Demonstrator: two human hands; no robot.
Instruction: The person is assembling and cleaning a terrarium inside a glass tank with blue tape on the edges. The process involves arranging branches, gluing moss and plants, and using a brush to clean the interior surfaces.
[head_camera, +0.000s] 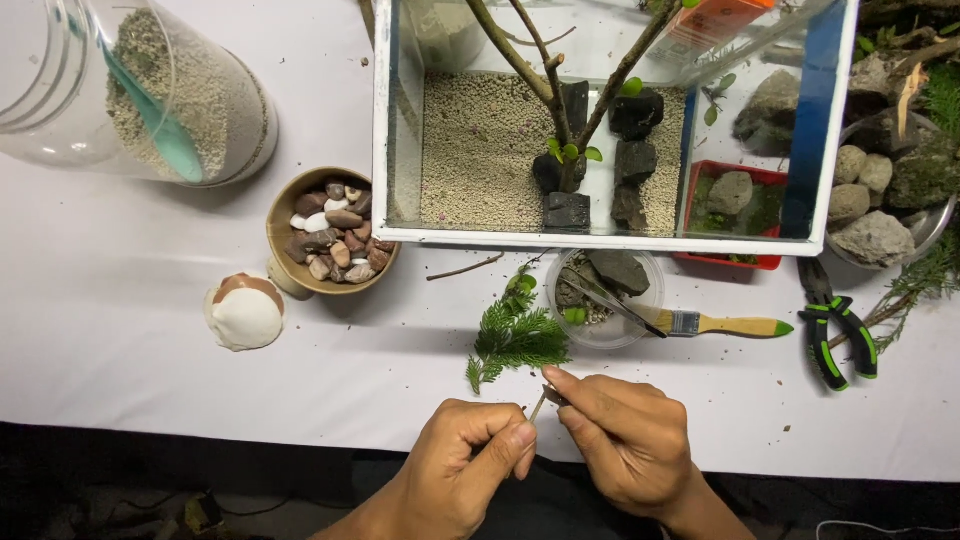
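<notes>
Head view: both hands pinch a fern sprig's stem at the table's near edge.
Left hand (470, 460) and right hand (620, 435) close fingertips on the sprig (515, 340), seemingly with a small tool; its fronds lie before the glass tank (610, 240).

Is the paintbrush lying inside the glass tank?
No, the paintbrush lies on the white table outside the glass tank, beside the pliers.

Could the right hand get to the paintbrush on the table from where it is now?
Probably yes. The right hand pinches the fern sprig stem with the left hand; the paintbrush lies just beyond it on bare tablecloth, nothing between them, though it would have to let go first.
</notes>
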